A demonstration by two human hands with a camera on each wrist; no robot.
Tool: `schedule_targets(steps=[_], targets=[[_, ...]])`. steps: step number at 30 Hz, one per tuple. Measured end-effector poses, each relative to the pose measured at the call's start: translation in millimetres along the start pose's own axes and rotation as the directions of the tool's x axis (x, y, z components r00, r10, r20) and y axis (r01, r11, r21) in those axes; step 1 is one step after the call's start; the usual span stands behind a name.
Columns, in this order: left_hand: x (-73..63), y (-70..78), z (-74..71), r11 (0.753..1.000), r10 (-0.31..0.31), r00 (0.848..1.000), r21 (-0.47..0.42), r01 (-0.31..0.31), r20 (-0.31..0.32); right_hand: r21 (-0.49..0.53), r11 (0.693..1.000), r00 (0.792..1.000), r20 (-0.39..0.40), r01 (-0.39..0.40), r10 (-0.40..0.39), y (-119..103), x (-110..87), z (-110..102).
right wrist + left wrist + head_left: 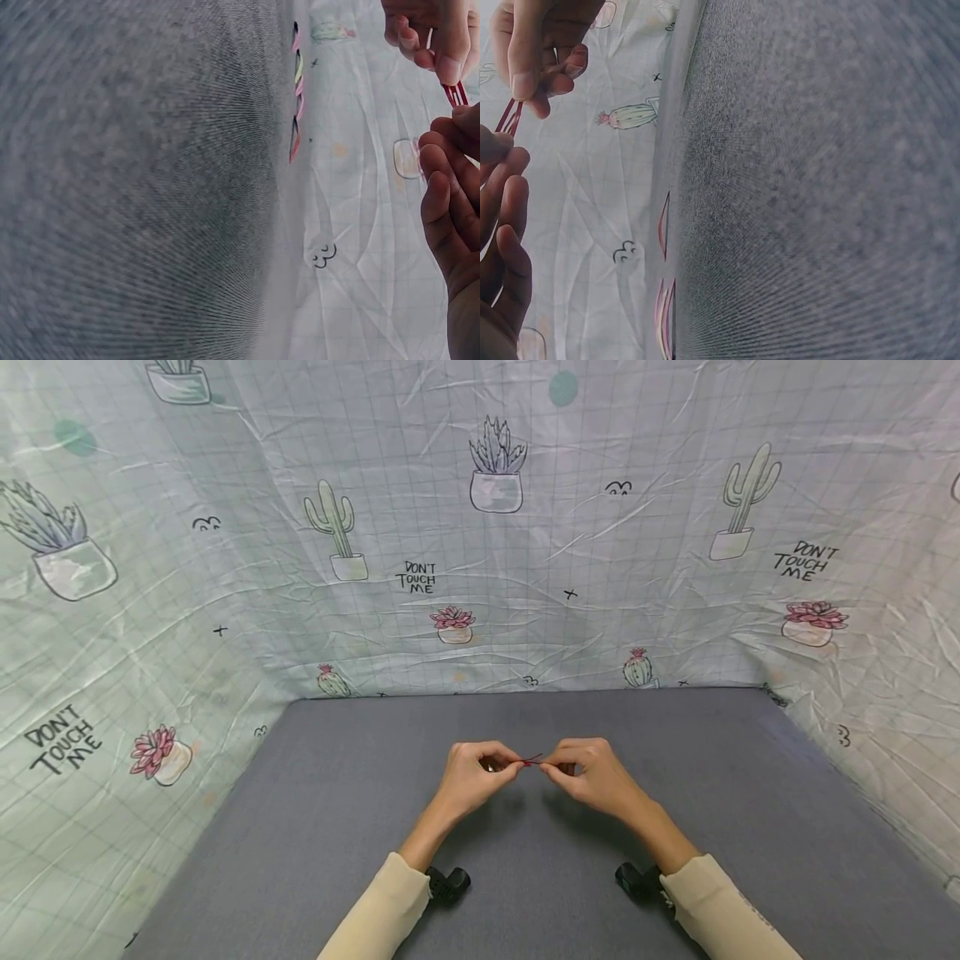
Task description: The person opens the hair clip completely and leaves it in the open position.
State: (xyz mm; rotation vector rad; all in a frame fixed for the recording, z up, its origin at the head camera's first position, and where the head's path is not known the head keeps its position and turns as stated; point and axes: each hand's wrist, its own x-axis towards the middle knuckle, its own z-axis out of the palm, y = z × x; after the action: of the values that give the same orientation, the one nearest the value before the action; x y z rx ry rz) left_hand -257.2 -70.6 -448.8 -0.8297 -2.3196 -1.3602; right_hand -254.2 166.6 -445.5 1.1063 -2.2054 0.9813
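Note:
Between the two hands, above the middle of the table, is a small, thin red hair clip [531,762]. Its narrow strips spread apart in the left wrist view, where the clip [508,118] bridges both sets of fingertips. My left hand [476,774] pinches one end between thumb and fingers. From the other side, my right hand [592,772] pinches the opposite end. Pale gaps show between the strips of the clip [454,94] in the right wrist view. Fingertips cover both of its ends.
A grey table [337,827] lies under the hands, with a patterned cloth [525,552] behind and at the sides. Small pink, yellow and black shapes [298,82] appear along the table's edge in the wrist views; I cannot tell what they are.

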Motion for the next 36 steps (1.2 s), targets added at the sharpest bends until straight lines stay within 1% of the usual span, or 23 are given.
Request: schedule_targets(steps=[5,12,16,19,25,29,36], targets=[[0.7,1.5,0.7,1.000,-0.011,1.000,0.017,0.011,0.007,0.007,1.000,1.000,-0.001,-0.004,0.004,0,0.2,-1],[1.6,1.2,1.5,0.999,-0.020,1.000,0.035,0.019,0.021,0.017,0.998,0.998,0.004,-0.059,0.059,2,-1.4,-1],[1.7,0.6,2.2,0.999,-0.032,0.999,0.034,0.031,0.027,-0.004,0.998,0.998,0.010,-0.063,0.064,1,-0.8,-1],[1.6,0.0,2.9,0.998,-0.054,0.998,0.025,0.053,0.033,-0.004,0.997,0.997,0.024,-0.074,0.074,0,-0.5,-1],[3.9,-2.5,6.4,0.993,-0.113,0.993,-0.027,0.115,0.036,0.040,0.988,0.988,0.046,-0.151,0.149,1,-0.7,-3],[10.3,-4.4,11.9,0.989,-0.141,0.988,-0.046,0.144,0.064,0.045,0.977,0.977,0.047,-0.209,0.207,5,-0.6,-8],[31.6,-2.5,26.6,0.981,-0.193,0.975,-0.003,0.195,0.110,0.029,0.952,0.952,0.026,-0.306,0.305,19,-1.1,-23]])
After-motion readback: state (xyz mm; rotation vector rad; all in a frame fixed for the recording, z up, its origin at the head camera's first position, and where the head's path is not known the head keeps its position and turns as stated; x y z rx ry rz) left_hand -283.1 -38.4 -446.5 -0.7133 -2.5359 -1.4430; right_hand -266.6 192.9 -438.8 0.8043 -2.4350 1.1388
